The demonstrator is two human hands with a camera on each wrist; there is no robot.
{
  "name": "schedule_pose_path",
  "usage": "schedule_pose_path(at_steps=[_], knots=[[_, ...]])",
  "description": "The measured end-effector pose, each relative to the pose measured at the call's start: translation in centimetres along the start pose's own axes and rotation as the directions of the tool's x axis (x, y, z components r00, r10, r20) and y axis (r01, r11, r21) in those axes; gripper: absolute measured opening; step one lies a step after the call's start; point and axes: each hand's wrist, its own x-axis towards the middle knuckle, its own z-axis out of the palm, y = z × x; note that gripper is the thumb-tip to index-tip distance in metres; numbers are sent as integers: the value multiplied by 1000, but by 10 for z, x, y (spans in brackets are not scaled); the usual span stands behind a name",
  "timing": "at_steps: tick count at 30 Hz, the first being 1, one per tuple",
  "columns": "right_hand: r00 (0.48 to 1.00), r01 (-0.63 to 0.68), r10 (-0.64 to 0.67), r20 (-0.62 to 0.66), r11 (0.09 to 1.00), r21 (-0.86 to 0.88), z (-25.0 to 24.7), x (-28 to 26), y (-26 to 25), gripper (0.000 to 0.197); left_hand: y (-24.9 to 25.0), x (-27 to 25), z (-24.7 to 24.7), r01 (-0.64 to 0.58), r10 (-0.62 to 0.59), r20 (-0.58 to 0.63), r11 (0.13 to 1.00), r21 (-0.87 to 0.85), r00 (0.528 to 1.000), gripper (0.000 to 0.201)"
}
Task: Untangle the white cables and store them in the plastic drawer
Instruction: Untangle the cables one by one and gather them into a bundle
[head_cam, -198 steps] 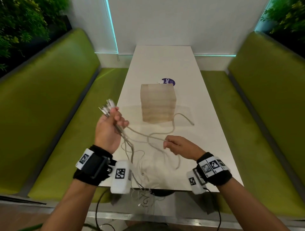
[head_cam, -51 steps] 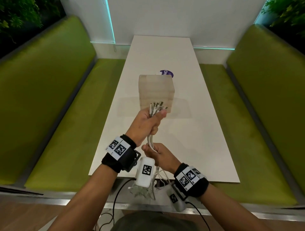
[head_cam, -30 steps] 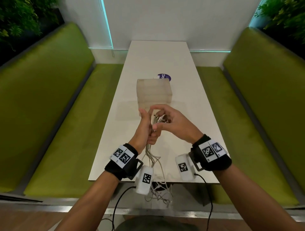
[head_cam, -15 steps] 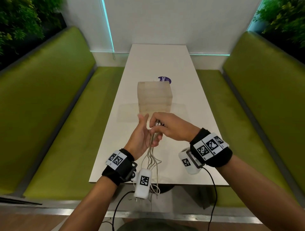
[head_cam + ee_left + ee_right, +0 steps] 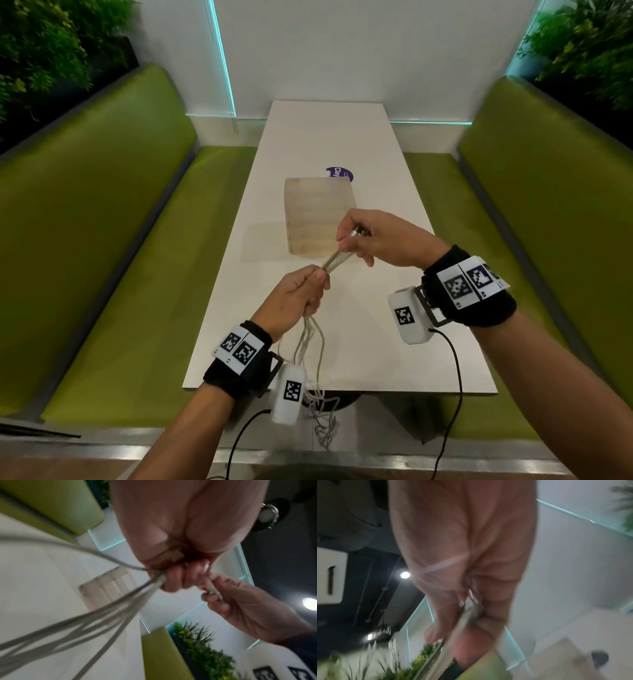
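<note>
Since half a second ago your right hand point(image 5: 368, 240) has drawn the plug ends of the white cables point(image 5: 337, 258) away from your left hand point(image 5: 296, 298), both fists closed on the bundle above the table's point(image 5: 376, 342) near edge, so it looks straightened for the plastic drawer point(image 5: 317, 216) mid-table.

A purple round sticker point(image 5: 339, 173) on the table point(image 5: 373, 212) reads "Clay".

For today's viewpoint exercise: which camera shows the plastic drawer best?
The head view: the drawer stands whole on the table, beyond both hands. The left wrist view shows it small and tilted; the right wrist view catches only a blurred corner.
</note>
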Motion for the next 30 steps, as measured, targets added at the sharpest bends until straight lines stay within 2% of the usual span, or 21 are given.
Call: schedule_pose_path(at_steps=[2, 4, 5, 6, 7, 8, 10, 11, 13, 17, 20, 22, 24, 26, 28, 30], knots=[[996, -50, 64, 69, 981, -189, -3, -3, 7, 19, 2, 2, -2, 12, -12, -5, 997, 81, 1000, 33], [990, -37, 90, 107, 905, -424, 1, -7, 9, 53, 4, 2, -5, 0, -6, 27, 977, 213, 1000, 33], [987, 7, 77, 139, 854, -520, 7, -9, 8, 68, 6, 3, -6, -10, -3, 50, 965, 263, 999, 32], [981, 74, 49, 187, 799, -597, 18, -10, 7, 75, 8, 4, -7, -19, -3, 73, 955, 297, 997, 32], [969, 139, 26, 245, 763, -632, 29, -11, 7, 71, 10, 4, -8, -27, -4, 94, 947, 319, 996, 32], [957, 176, 9, 290, 778, -604, 39, -12, 7, 56, 11, 5, -9, -32, -7, 114, 943, 331, 993, 32], [954, 165, -24, 300, 875, -455, 45, -14, 7, 16, 12, 4, -13, -11, -33, 139, 953, 302, 990, 32], [957, 158, -37, 287, 898, -410, 41, -15, 8, 6, 12, 3, -15, 10, -47, 139, 968, 252, 989, 32], [962, 166, -56, 267, 897, -409, 30, -18, 2, 10, 10, 0, -17, 21, -41, 126, 987, 157, 991, 31], [972, 217, -159, 171, 885, -412, 14, -19, -9, 19, 5, -4, -11, -38, 31, 131, 998, 58, 991, 30], [980, 197, -173, 99, 919, -343, 14, -19, -8, 20, 4, -4, -3, -66, 66, 53, 998, 1, 996, 34], [989, 147, -150, -2, 968, -202, 19, -18, -3, 18, 7, -3, 2, -109, 109, -6, 993, -49, 994, 35], [992, 85, -84, -94, 996, 7, 29, -19, 3, 17, 9, 2, 5, -134, 129, -89, 990, -50, 988, 25], [993, 29, -9, -114, 985, 171, 43, -19, 5, 17, 11, 6, 8, -171, 158, -212, 984, -45, 964, 19], [994, -19, 42, -100, 976, 218, 60, -19, 8, 19, 11, 8, 10, -217, 195, -283, 975, -48, 939, 24], [990, -74, 98, -103, 973, 218, 71, -16, 12, 25, 9, 8, 11, -215, 185, -301, 974, -71, 935, 25]])
